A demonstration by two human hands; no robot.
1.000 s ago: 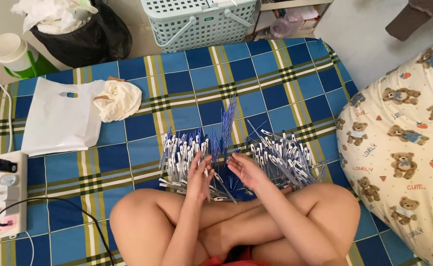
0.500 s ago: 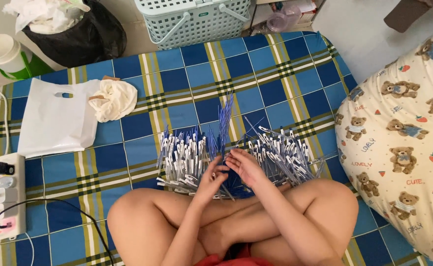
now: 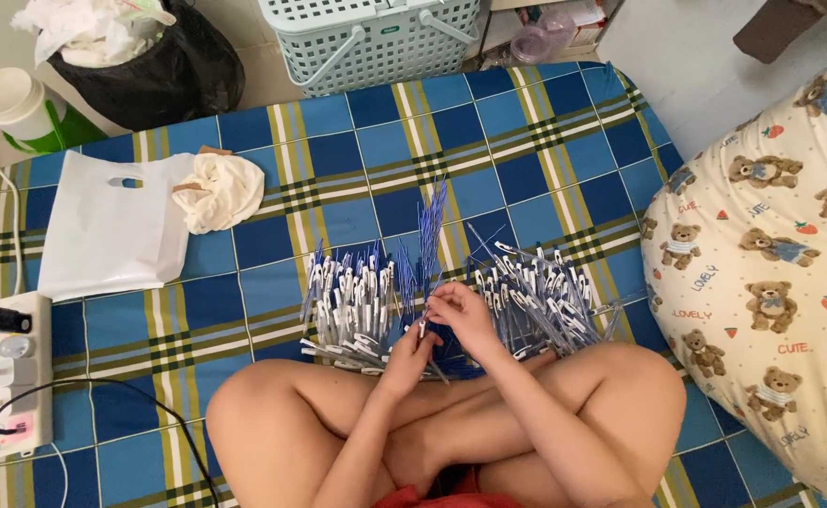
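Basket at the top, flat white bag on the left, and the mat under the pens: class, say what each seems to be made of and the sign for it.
Basket: likely moulded plastic, matte pale green; even lattice walls, rigid handles.
Bag: probably thin plastic film, slightly glossy; punched handle hole, soft creases.
Mat: looks like woven cloth or plastic; blue plaid, lying flat.
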